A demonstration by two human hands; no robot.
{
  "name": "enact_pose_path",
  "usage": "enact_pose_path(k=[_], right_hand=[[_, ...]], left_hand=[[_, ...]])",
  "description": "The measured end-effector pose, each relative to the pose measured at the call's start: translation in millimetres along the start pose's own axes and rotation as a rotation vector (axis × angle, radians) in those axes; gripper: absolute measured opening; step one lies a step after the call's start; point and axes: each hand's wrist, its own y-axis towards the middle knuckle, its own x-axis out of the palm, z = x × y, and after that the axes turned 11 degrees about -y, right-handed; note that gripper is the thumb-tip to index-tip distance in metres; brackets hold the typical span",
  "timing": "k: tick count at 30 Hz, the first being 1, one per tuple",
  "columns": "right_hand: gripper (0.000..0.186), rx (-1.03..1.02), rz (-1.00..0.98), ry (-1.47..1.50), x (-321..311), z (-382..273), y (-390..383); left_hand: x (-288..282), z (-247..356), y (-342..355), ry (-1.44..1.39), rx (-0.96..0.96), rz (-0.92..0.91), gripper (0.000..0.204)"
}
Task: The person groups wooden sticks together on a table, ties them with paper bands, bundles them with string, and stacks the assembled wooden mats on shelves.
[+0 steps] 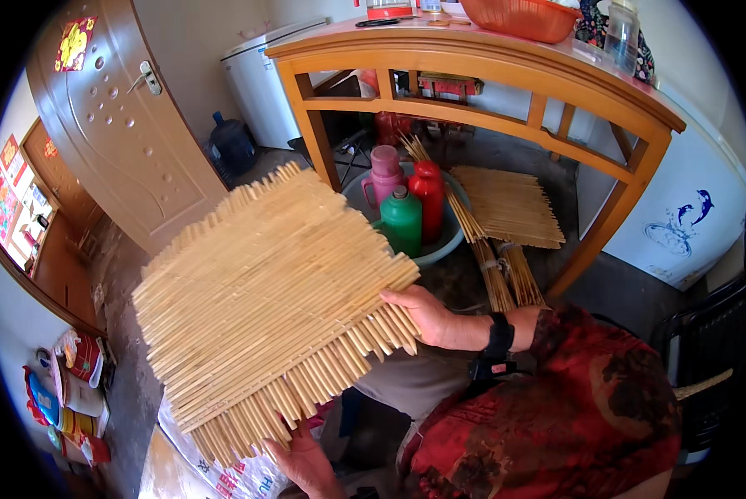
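Note:
A mat of pale, straight plant stalks (273, 291) laid side by side is held up tilted in front of me. Its edges are uneven, and loose stalk ends stick out along the near side. My right hand (431, 318) grips the mat's right edge, thumb on top and the other fingers hidden beneath. Down at the near edge, my left hand (308, 464) holds the stalk ends, its fingers partly hidden by them. A black band (500, 337) circles my right wrist.
Ahead stands a wooden table (473, 62) with an orange basket (522, 18). Beneath it are a basin (452, 249) holding green, red and pink flasks, tied stalk bundles (496, 279) and another stalk mat (510, 204). A door (123, 125) and a water jug (233, 145) are leftward.

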Motion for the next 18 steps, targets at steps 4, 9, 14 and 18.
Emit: enact_pose_path(k=[4, 9, 14, 18], right_hand=[[0.034, 0.037, 0.039, 0.020, -34.5, 10.7, -33.3], [0.041, 0.139, 0.038, 0.229, -66.8, 0.2, -83.6], [0.040, 0.077, 0.206, 0.245, -118.9, -8.0, -99.1], [0.038, -0.019, 0.346, 0.263, -137.4, -29.7, -97.2]], left_hand=[[3.5, -5.6, -16.0, 0.118, -0.127, -0.037, 0.050], [38.3, -25.8, -12.5, 0.078, -0.265, -0.086, 0.047], [80.6, -74.7, 21.4, 0.147, -0.431, -0.265, 0.047], [93.4, -127.0, 52.2, 0.048, -0.642, -0.316, 0.050]])
